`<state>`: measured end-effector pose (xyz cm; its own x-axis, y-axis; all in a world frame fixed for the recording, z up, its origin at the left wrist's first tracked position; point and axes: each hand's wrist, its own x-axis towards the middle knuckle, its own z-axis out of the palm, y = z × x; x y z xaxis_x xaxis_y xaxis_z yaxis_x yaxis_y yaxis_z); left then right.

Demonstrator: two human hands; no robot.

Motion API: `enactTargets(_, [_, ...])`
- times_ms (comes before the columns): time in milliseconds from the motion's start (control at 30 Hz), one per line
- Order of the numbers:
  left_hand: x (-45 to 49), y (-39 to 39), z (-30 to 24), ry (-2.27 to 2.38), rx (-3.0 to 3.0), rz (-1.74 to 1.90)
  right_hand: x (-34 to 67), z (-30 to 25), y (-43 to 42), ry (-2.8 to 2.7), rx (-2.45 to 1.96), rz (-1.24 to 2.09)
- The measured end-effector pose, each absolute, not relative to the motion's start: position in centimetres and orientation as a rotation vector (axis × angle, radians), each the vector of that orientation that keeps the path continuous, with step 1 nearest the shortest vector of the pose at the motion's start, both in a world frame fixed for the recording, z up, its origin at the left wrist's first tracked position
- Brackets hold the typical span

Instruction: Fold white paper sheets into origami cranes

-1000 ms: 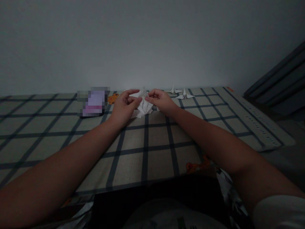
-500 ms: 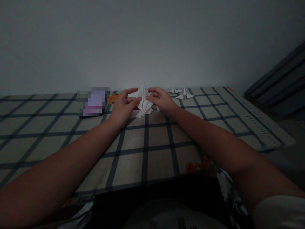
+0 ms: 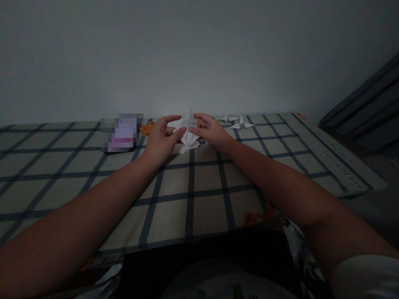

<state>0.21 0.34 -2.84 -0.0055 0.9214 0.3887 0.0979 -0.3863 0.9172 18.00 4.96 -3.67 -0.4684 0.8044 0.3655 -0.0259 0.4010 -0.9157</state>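
Note:
Between my two hands is a folded sheet of white origami paper [image 3: 188,136], its tall narrow point rising toward the wall and its pleats fanning out below. My left hand [image 3: 163,135] is closed on its left side, with the thumb pressed on the front near the middle. On the right side my right hand [image 3: 209,129] pinches it, thumb on the front and index finger reaching up behind the point. Other white paper [image 3: 178,149] lies beneath it on the cloth. The fingertips behind the folded paper are partly hidden.
Two finished paper cranes, a nearer one [image 3: 242,123] and a farther one [image 3: 227,118], stand right of my hands. A phone [image 3: 124,132] with a blurred screen lies to the left. The checked cloth [image 3: 168,203] covers the table up to the wall [image 3: 199,54]. A dark curtain [image 3: 374,108] hangs at right.
The paper's upper point has shifted slightly to the right and looks narrower. My right thumb has slid a little left, closer to my left thumb.

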Motion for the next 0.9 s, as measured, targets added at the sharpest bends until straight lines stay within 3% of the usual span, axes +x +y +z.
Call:
enactTargets(200, [0.2, 0.8, -3.3, 1.088, 1.508, 1.52, 18.0, -3.1, 4.5, -1.608, -0.706, 1.294])
enactTargets(900, [0.1, 0.7, -3.6, 1.052, 1.517, 1.46, 17.7, -2.3, 3.7, -1.735, -0.804, 1.076])
